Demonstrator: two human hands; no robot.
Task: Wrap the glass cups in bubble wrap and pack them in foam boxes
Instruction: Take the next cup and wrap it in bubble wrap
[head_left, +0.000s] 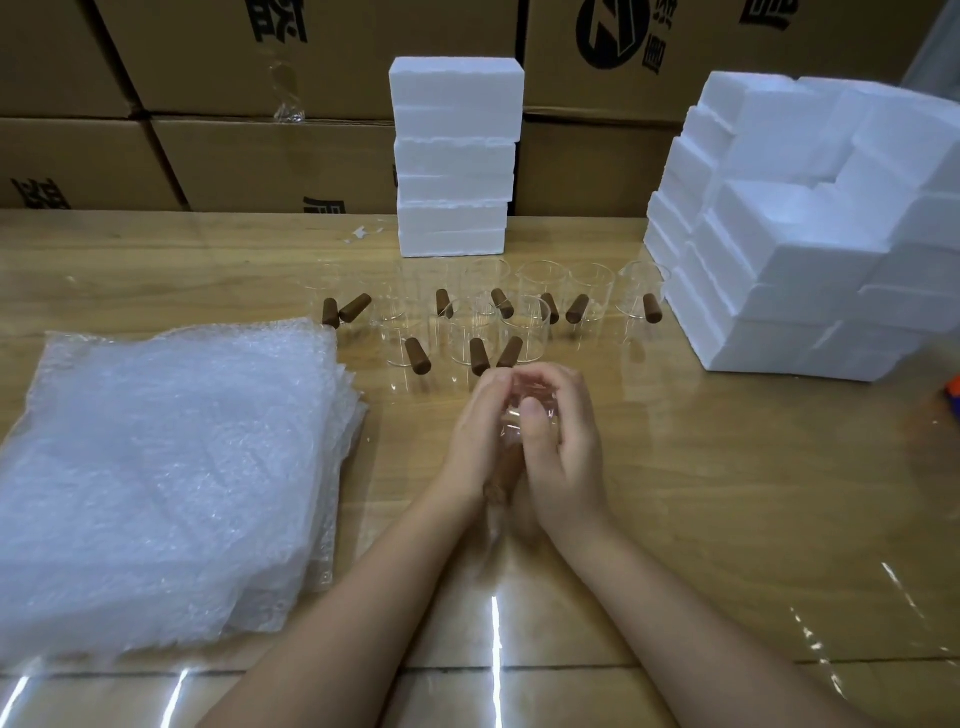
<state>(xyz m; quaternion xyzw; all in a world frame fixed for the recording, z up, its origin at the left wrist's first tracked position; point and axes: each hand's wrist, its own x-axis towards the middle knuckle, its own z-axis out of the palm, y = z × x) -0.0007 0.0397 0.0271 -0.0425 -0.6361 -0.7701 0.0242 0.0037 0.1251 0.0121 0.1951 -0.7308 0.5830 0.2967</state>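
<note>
Both hands hold one glass cup (511, 415) above the table's middle, its brown wooden handle (501, 480) pointing back toward me between my wrists. My left hand (475, 441) cups its left side; my right hand (563, 441) curls round its right side, thumb across the glass. Several more clear glass cups with brown handles (470, 332) stand in rows just beyond my hands. A thick pile of bubble wrap sheets (166, 467) lies at the left. White foam boxes are stacked at the back centre (454, 156) and at the right (810, 234).
The wooden table (727, 493) has a glossy film with glare streaks near its front edge. Brown cardboard cartons (260, 104) form a wall behind the table. A small orange and blue object (953, 397) shows at the right edge.
</note>
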